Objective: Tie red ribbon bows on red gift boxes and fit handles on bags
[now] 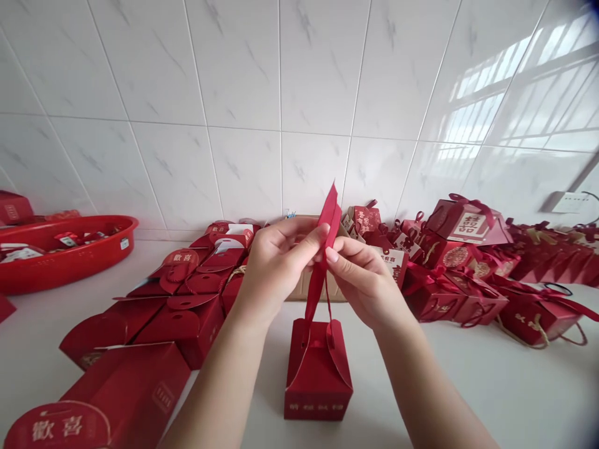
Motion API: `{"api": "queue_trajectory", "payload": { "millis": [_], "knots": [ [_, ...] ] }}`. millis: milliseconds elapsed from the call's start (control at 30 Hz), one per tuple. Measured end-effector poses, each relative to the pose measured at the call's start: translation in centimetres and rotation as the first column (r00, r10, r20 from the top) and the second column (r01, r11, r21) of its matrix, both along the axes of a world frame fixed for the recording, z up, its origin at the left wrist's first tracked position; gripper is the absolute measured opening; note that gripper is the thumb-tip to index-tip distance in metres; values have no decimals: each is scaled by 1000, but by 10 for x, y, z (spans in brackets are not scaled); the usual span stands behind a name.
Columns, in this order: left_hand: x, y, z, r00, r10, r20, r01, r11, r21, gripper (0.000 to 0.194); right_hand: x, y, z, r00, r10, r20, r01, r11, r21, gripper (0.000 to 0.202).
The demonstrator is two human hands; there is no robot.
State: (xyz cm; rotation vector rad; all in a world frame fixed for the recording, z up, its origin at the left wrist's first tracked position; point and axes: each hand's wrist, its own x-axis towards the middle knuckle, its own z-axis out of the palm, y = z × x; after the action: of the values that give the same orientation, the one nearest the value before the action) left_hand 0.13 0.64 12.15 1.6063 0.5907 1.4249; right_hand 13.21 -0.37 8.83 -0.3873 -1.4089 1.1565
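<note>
A small red gift box (318, 377) stands upright on the white table in front of me, gold characters along its front edge. Red ribbon (331, 212) runs up from the slots in its top flaps to my fingers. Thumb and fingers of my left hand (287, 255) pinch the ribbon above the box. Close beside it, my right hand (367, 274) also pinches the ribbon, its thumb pressed near the left fingertips. The ribbon's pointed end sticks up above both hands. Behind them, a cardboard box (304, 290) is partly hidden.
Several red boxes (191, 318) without bows lie at the left, past a large red basin (70, 255) of small packets. On the right, finished-looking boxes with ribbon bows (468, 224) are stacked against the tiled wall (243, 75). A white socket (571, 201) is mounted there.
</note>
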Motion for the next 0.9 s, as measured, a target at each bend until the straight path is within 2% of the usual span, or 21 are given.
{"api": "queue_trajectory", "payload": {
  "millis": [100, 167, 267, 367, 500, 667, 900],
  "knots": [
    [4, -1, 7, 996, 84, 2, -84, 996, 16, 14, 3, -3, 3, 999, -47, 22, 48, 999, -16, 14],
    [4, -3, 9, 984, 175, 24, -176, 983, 46, 13, 8, -5, 6, 986, -160, 55, 161, 987, -9, 15],
    [-1, -2, 7, 966, 257, 18, -258, 965, 47, 13, 19, -8, 10, 914, -387, 119, 385, 922, 44, 17],
    [-6, -1, 4, 956, 292, 1, -292, 955, 55, 14, 30, -9, 12, 849, -511, 137, 506, 860, 75, 20],
    [-8, -1, 4, 931, 362, 51, -365, 928, 78, 12, 36, -10, 13, 810, -574, 125, 566, 819, 95, 18],
    [-9, 2, 3, 923, 377, 75, -383, 919, 92, 11, 41, -6, 13, 786, -613, 80, 601, 788, 129, 14],
    [-15, 21, -3, 976, 217, 23, -218, 971, 98, 12, 55, 8, 9, 773, -611, 172, 605, 791, 91, 19]
  ]
}}
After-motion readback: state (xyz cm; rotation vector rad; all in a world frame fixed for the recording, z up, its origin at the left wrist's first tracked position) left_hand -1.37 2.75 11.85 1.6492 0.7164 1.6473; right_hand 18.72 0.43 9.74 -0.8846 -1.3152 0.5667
